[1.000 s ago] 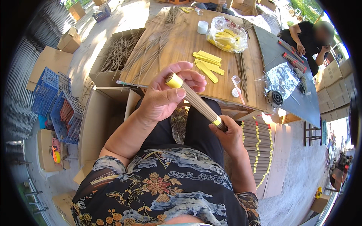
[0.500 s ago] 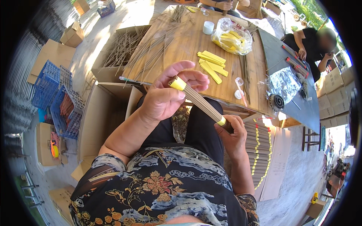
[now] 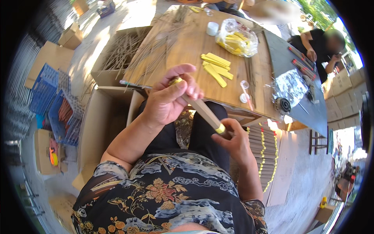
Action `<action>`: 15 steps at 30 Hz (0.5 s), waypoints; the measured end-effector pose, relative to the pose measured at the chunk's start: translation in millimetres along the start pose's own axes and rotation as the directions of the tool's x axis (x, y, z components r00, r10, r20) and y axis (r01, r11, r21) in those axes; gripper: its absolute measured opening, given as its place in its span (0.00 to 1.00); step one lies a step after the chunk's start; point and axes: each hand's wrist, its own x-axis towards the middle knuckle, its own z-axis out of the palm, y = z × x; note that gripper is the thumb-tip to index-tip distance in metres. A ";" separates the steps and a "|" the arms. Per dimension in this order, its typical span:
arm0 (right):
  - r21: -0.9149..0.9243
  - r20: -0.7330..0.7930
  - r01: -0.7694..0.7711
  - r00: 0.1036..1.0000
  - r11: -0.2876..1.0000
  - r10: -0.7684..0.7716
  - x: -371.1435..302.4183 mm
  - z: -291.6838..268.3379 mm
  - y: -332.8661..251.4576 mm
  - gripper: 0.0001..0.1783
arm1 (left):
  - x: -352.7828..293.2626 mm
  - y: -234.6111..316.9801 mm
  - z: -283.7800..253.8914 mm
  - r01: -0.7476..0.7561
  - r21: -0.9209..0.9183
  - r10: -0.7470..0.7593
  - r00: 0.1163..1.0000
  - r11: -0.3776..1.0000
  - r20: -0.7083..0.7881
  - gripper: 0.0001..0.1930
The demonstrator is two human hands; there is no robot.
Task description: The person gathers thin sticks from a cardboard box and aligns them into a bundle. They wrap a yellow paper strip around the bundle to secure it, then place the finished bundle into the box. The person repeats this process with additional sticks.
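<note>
Two hands hold one bundle of thin brown sticks [image 3: 202,111] just in front of the wooden table [image 3: 187,50]. The left hand [image 3: 169,99] is closed around the top end, where a yellow band peeks out. The right hand [image 3: 231,140] pinches the low end, right by another yellow band [image 3: 220,128]. So this bundle looks banded at both ends and nearly done. More work seems left: loose sticks [image 3: 156,43] lie spread on the table's left part, and yellow paper strips [image 3: 216,68] wait near its middle. Finished bundles [image 3: 261,152] lie stacked below the table's right corner.
</note>
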 end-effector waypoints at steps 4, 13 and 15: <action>0.100 0.196 0.173 0.962 0.980 -0.190 13.0 -9.4 -21.4 0.35 | 5.4 -2.3 12.1 0.000 0.037 -0.002 0.999 0.999 0.038 0.21; 0.269 0.259 0.297 0.894 0.916 -0.366 29.9 24.0 -25.0 0.16 | 18.0 -0.3 21.1 0.012 0.107 -0.001 0.995 0.994 -0.101 0.14; 0.089 0.176 0.288 0.938 0.953 -0.300 33.9 26.8 -34.2 0.15 | 24.6 -1.1 23.9 -0.019 0.190 0.063 0.972 0.982 -0.227 0.12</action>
